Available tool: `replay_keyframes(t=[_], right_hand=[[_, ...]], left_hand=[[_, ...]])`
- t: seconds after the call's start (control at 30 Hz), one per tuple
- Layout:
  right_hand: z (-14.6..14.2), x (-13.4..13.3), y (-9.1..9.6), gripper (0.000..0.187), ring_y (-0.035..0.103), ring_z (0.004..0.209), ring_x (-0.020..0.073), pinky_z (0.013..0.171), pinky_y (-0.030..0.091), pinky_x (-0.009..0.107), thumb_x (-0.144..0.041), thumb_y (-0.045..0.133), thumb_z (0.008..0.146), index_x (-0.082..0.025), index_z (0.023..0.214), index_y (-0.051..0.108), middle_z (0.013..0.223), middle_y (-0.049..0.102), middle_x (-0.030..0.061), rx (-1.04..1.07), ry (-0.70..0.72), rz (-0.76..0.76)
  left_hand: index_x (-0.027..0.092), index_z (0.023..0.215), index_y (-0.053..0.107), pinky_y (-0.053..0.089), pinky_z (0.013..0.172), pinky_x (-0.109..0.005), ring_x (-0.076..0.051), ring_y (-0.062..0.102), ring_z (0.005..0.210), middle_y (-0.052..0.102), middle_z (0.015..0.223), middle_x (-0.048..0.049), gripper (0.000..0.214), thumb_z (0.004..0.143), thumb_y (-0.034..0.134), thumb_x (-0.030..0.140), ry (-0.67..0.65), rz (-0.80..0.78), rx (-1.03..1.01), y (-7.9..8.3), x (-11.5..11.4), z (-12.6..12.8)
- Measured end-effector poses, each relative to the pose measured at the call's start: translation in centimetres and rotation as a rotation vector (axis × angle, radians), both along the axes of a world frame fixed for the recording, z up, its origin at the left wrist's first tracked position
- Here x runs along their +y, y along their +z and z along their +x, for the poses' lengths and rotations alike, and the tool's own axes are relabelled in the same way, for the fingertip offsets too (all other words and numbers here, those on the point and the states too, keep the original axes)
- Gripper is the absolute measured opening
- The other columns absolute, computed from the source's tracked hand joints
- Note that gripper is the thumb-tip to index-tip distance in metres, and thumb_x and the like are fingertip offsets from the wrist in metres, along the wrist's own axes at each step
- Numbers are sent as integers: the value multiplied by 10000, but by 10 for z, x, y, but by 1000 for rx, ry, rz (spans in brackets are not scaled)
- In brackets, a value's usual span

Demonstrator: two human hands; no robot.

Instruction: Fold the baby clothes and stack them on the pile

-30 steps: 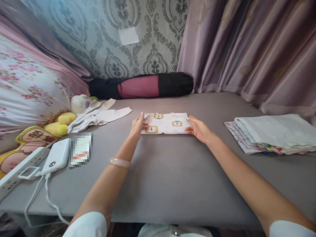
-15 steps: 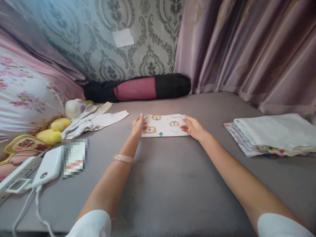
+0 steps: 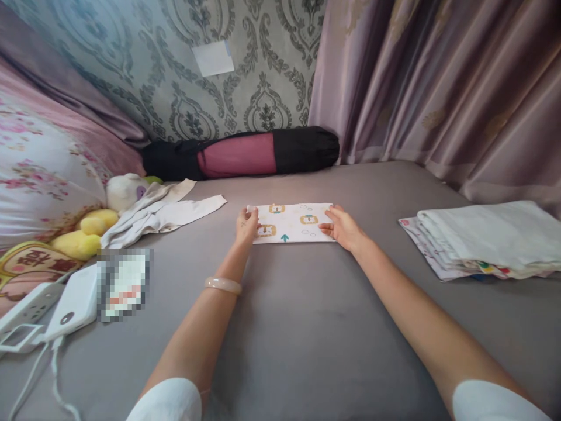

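Note:
A folded white cloth (image 3: 294, 223) with yellow lion-like prints and a green arrow lies flat as a narrow rectangle in the middle of the bed. My left hand (image 3: 246, 225) holds its left end, thumb at the upper corner and fingertips over the side edge. At the right end, my right hand (image 3: 345, 228) grips the cloth between thumb and fingers, with some fingers resting on top. Part of each end is hidden by the hands.
A stack of folded cloths (image 3: 486, 240) lies on the right of the grey bed sheet (image 3: 298, 327). To the left are white clothes (image 3: 162, 216), plush toys (image 3: 83, 245), a power bank (image 3: 76, 304) with cables and a power strip (image 3: 33, 307). A long black-and-pink bag (image 3: 239, 155) lies along the wall.
My left thumb has come down from pointing up to lie against the cloth's upper left corner. The right hand keeps its hold, and the view has shifted slightly.

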State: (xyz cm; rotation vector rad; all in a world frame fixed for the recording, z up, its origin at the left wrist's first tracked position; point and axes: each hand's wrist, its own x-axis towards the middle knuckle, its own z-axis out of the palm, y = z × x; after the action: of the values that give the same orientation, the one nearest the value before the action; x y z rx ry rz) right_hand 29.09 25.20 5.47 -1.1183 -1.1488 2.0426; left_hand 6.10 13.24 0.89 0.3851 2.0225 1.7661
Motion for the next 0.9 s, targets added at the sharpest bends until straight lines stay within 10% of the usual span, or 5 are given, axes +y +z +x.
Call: replay_keyframes(t=[0.33, 0.53, 0.67, 0.9], right_hand=[[-2, 2, -8, 603, 624, 601, 49, 478, 541, 178, -311, 482, 931, -318, 1469, 212, 1544, 297, 84, -3, -6, 42], [-24, -4, -6, 475, 618, 573, 48, 490, 531, 177, -255, 492, 923, -216, 1387, 398, 1375, 507, 124, -141, -4, 194], [-49, -11, -10, 388, 680, 893, 141, 797, 565, 287, -235, 433, 940, -177, 1317, 502, 1334, 563, 123, -307, 69, 528], [-67, -23, -26, 480, 301, 1417, 247, 1165, 196, 487, -192, 346, 952, -108, 1415, 435, 1514, 385, 135, -736, 328, 1356]], left_hand=[[169, 1318, 474, 508, 697, -229, -173, 656, 941, 572, 1284, -139, 477, 877, 577, 319, -27, -127, 123, 0, -4, 5], [115, 1305, 488, 494, 885, -347, -240, 602, 1094, 570, 1290, -180, 467, 885, 549, 309, -90, -281, 422, 8, 6, 21], [124, 1247, 538, 443, 988, -393, -249, 584, 1127, 617, 1227, -161, 385, 888, 527, 263, -184, -269, 752, 7, 22, 36], [159, 1256, 556, 340, 1097, -452, -270, 448, 1313, 605, 1307, -109, 362, 921, 425, 200, -403, -421, 1048, 10, 31, 62]])
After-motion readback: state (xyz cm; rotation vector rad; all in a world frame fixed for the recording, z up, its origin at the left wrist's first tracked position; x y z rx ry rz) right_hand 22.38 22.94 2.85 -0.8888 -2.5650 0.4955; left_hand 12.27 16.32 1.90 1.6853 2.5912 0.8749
